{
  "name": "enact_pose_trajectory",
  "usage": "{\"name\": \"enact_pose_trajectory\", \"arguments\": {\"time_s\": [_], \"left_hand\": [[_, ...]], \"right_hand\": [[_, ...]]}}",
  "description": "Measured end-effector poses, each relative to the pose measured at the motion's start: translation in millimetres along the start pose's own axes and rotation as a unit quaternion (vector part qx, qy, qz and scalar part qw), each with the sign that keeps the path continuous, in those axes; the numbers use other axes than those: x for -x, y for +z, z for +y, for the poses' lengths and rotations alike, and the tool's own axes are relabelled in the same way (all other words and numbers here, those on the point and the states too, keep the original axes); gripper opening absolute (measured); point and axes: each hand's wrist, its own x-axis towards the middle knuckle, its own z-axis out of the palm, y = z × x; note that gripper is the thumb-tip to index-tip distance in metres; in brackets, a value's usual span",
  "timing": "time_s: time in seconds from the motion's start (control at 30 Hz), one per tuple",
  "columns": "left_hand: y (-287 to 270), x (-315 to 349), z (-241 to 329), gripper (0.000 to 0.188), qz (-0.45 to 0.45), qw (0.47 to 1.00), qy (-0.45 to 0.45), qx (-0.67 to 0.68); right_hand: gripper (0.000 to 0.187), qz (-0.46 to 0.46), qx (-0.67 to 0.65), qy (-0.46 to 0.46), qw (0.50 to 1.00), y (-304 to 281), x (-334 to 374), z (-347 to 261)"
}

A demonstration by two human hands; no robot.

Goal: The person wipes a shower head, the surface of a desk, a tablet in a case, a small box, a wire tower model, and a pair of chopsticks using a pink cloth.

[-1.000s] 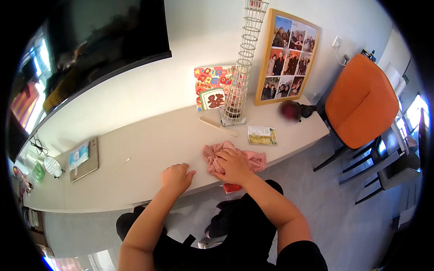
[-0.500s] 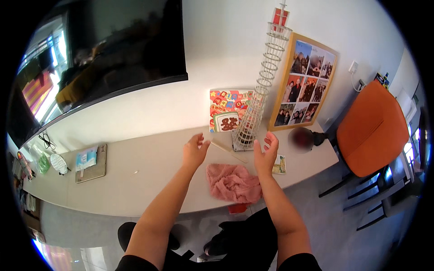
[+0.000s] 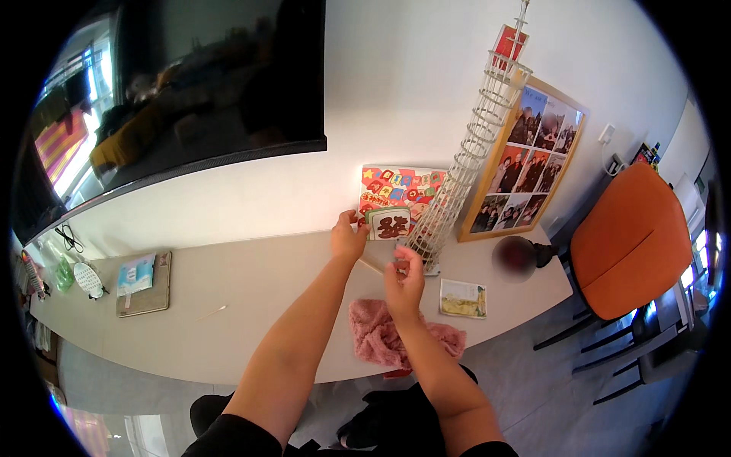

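My left hand [image 3: 349,238] is beside the left edge of a small white-and-green card [image 3: 390,225], fingers loosely curved and apart; whether they touch it, I cannot tell. That card leans on a colourful illustrated board [image 3: 381,186] against the wall. My right hand [image 3: 405,283] is in front of the base of a tall wire lattice tower [image 3: 464,152], fingers apart with nothing seen in them. Partly hidden between my hands lies a thin beige stick [image 3: 371,266]. Below my right hand a pink fluffy cloth [image 3: 373,335] lies crumpled, my forearm crossing above it.
A framed photo collage [image 3: 466,228] leans on the wall behind the tower. On the table [image 3: 251,274] are a flat printed packet [image 3: 463,298], a dark round object [image 3: 515,258], a cotton swab [image 3: 213,312] and a grey laptop-like slab [image 3: 156,293]. An orange chair [image 3: 632,244] stands at right.
My left hand has moved in toward the small card. My right hand has swung left, from right of the tower's base to in front of it, uncovering the printed packet. The view has shifted slightly.
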Motion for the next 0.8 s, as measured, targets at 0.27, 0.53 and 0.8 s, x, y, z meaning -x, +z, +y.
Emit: {"name": "enact_pose_trajectory", "arguments": {"time_s": [0.27,0.53,0.8], "left_hand": [[-14.0,-5.4,-31.0,0.025,-0.034,0.999,0.029,0.004],[-161.8,20.4,-47.6,0.023,-0.091,0.985,-0.074,0.124],[-263.1,32.5,-78.2,0.016,-0.066,0.984,-0.042,0.160]], "right_hand": [[0.051,0.021,0.061,0.030,0.997,29.8,-9.3,40.9],[0.075,0.015,0.228,-0.013,0.973,68.7,-29.2,31.3],[0.073,-0.194,-0.005,0.150,0.969,119.6,-16.3,-7.5]]}}
